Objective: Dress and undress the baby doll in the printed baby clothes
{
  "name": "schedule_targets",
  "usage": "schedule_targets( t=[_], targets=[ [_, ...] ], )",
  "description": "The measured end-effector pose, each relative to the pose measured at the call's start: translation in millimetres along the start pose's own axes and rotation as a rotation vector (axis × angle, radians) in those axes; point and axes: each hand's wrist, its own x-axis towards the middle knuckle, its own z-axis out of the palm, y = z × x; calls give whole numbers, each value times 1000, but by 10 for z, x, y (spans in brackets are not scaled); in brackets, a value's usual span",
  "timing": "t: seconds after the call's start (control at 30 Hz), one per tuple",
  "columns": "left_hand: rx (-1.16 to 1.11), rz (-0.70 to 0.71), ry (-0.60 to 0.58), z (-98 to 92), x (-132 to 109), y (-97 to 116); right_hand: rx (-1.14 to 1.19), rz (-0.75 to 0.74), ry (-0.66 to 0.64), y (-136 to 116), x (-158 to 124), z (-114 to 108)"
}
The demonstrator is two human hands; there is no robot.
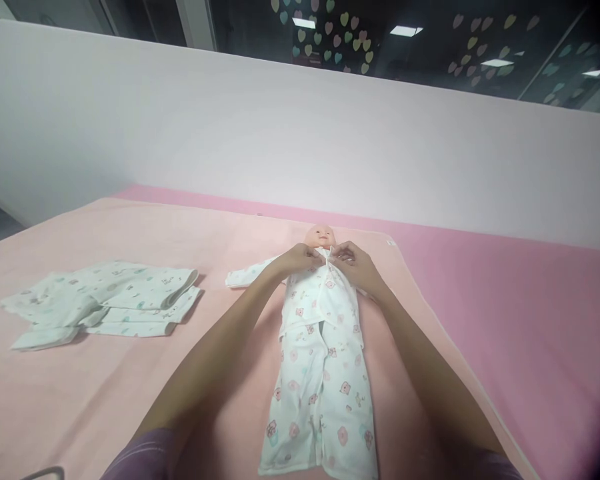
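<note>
A baby doll [319,235] lies on its back on a pink towel [130,387], head away from me. It wears a white top [320,300] and white trousers [320,407] printed with small pink and green figures. My left hand [300,257] and my right hand [353,259] meet at the doll's neck. Both pinch the front edges of the top just under the chin, fingers closed on the cloth.
A second white printed garment [105,303] lies loosely folded on the towel to the left. The towel covers a darker pink table surface [520,320]. A white wall [280,127] rises behind, with dark windows above it.
</note>
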Motion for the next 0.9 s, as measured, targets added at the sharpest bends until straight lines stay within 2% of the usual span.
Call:
schedule_targets(
  t=[0.1,0.3,0.4,0.5,0.7,0.9],
  targets=[
    [18,-13,-1,-22,-16,17,19,-5,40,-6,-3,16],
    [-64,-76,-34,-70,-8,-26,-43,-86,5,-112,-71,-27],
    [-88,-61,-39,-50,14,-56,-54,-95,28,-108,-82,-15],
    [-73,-8,-15,-5,28,-82,-45,-93,50,-61,-73,23],
    [-11,7,34,68,-7,-52,-3,-111,88,2,-64,114],
    [3,47,112,161,35,-93,48,-58,99,73,-49,146]
  ],
)
